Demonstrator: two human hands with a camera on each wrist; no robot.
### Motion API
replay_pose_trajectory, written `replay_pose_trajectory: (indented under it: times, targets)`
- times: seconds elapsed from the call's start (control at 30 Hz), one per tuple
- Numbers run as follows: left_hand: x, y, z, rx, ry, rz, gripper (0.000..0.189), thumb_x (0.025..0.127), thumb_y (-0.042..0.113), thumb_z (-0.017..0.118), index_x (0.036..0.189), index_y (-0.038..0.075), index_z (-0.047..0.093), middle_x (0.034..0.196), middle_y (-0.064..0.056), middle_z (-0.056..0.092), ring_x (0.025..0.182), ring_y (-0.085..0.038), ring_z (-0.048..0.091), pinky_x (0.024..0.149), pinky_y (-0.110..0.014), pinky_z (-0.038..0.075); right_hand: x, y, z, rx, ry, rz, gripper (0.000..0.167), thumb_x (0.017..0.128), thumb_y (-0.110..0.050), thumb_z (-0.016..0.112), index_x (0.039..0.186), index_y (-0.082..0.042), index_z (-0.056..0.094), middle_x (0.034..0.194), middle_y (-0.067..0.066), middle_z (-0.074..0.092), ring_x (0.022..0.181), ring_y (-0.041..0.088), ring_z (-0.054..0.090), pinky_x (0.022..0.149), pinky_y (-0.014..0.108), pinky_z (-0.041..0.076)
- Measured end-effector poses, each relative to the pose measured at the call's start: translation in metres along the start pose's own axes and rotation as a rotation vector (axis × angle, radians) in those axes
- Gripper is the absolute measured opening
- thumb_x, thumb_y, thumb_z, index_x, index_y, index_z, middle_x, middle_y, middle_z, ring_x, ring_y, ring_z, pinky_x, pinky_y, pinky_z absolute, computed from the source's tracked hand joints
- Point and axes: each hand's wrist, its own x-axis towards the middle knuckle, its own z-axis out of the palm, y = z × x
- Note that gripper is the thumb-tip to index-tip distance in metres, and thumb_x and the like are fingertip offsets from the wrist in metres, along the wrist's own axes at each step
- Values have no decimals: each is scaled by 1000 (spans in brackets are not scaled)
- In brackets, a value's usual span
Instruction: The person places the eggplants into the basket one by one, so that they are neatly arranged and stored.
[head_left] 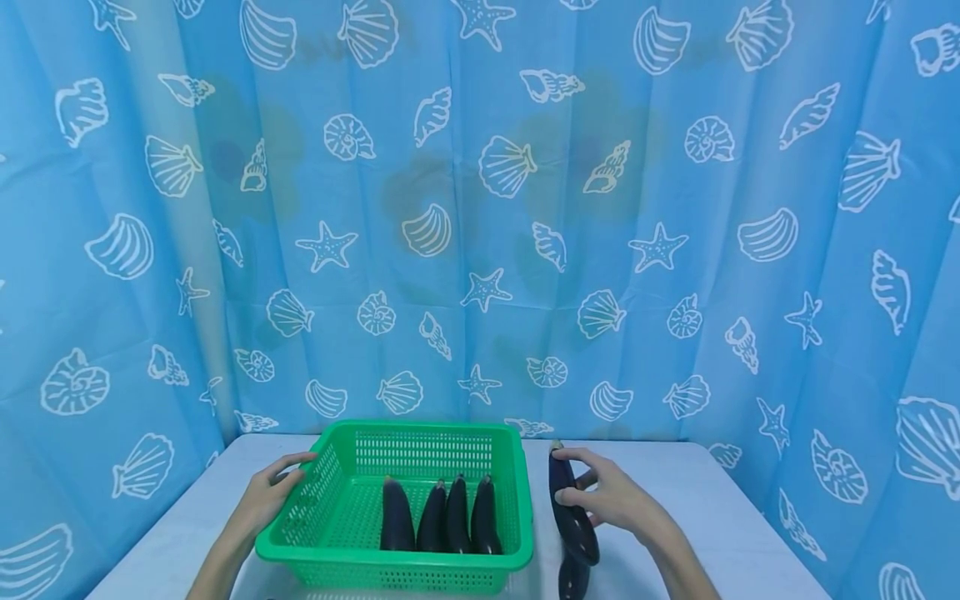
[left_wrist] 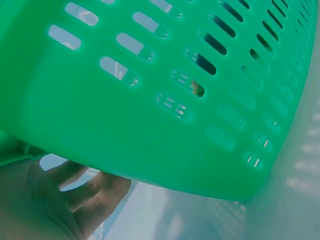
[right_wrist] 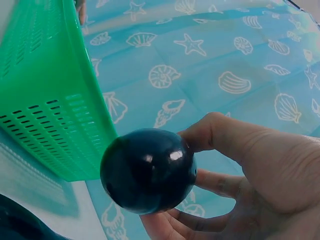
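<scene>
An eggplant [head_left: 566, 500], dark purple and glossy, is in my right hand [head_left: 615, 496], with fingers and thumb around it near its upper part. Its rounded end [right_wrist: 147, 170] faces the right wrist camera. To its left stands a green plastic basket [head_left: 397, 560] with slotted walls. Inside, several eggplants [head_left: 399, 517] lie side by side, stems pointing away. My left hand [head_left: 273, 492] grips the basket's left rim, and its bent fingers [left_wrist: 100, 200] show beside the outer wall in the left wrist view.
Another eggplant [head_left: 573, 579] lies on the white table [head_left: 712, 533] below the held one, partly cut off by the frame's lower edge. Behind the table hangs a blue curtain [head_left: 480, 217] printed with white shells and starfish.
</scene>
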Motion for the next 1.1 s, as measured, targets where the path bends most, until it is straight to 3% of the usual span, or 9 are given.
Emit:
replay_pose_trajectory:
  times: [0.57, 0.87, 1.1]
  targets:
    - [0, 0, 0, 4, -8, 0, 46, 104, 35, 48, 142, 9, 52, 143, -28, 48, 116, -37, 62, 85, -39, 60, 6, -15, 20, -8, -17, -28, 61, 88, -22, 70, 143, -14, 48, 102, 15, 63, 75, 20, 64, 65, 42, 63]
    - [0, 0, 1, -22, -11, 1, 43, 105, 30, 45, 143, 8, 50, 135, -29, 54, 103, -28, 66, 83, -37, 60, 7, -26, 26, -12, -32, -66, 59, 88, -23, 70, 142, -15, 49, 100, 15, 64, 72, 20, 65, 64, 39, 62]
    - [0, 0, 0, -31, -9, -3, 44, 105, 29, 45, 143, 7, 50, 135, -29, 55, 102, -27, 66, 82, -37, 60, 11, -32, 30, -27, -26, -81, 58, 87, -24, 71, 141, -16, 51, 100, 14, 65, 73, 19, 64, 64, 38, 62]
